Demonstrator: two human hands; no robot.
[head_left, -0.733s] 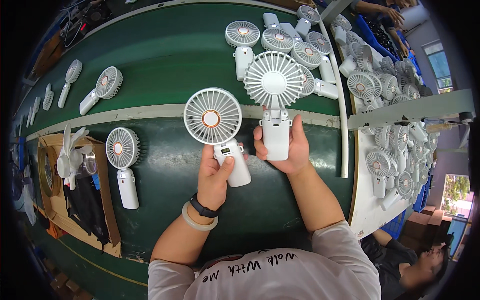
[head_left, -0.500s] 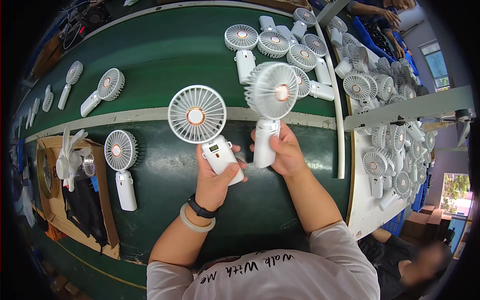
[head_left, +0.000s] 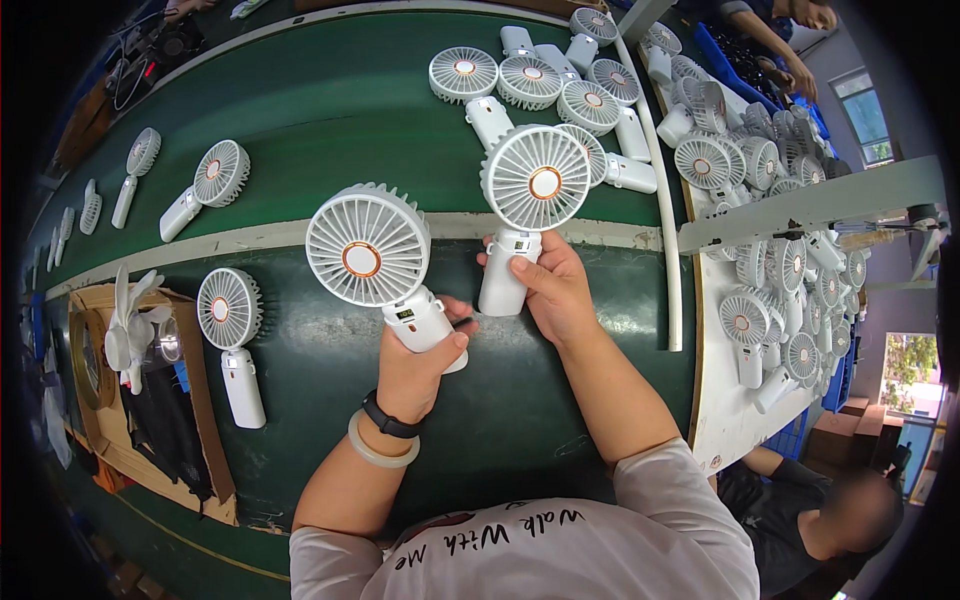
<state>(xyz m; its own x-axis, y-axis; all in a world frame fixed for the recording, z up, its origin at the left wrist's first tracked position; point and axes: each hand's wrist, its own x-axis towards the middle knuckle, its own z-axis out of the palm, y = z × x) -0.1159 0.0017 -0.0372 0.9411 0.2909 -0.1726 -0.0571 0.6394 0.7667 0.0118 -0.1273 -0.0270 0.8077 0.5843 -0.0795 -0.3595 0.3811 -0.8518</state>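
Note:
A white handheld fan (head_left: 367, 245) with an orange ring at its hub is in my left hand (head_left: 413, 372), gripped by the handle. A small lit display shows on that handle, and the head leans left. My right hand (head_left: 560, 290) is wrapped round the handle of another white fan (head_left: 537, 178), held nearly upright with its thumb across the front. Its head overlaps a fan lying behind it. Left of my left hand, a third fan (head_left: 228, 310) lies on the dark green tabletop (head_left: 500, 400), touched by neither hand.
Several fans (head_left: 530, 82) lie grouped on the green belt (head_left: 330, 110); others lie at its left. A crowded white table (head_left: 735, 425) of fans stands at right, beyond a white pipe (head_left: 672, 290). An open carton (head_left: 215, 440) holds a white bladed item. A person (head_left: 800, 510) sits at lower right.
My left hand has moved left and down, its fan tilting further left. The right-hand fan has turned to face me; its blurred front now looks sharp.

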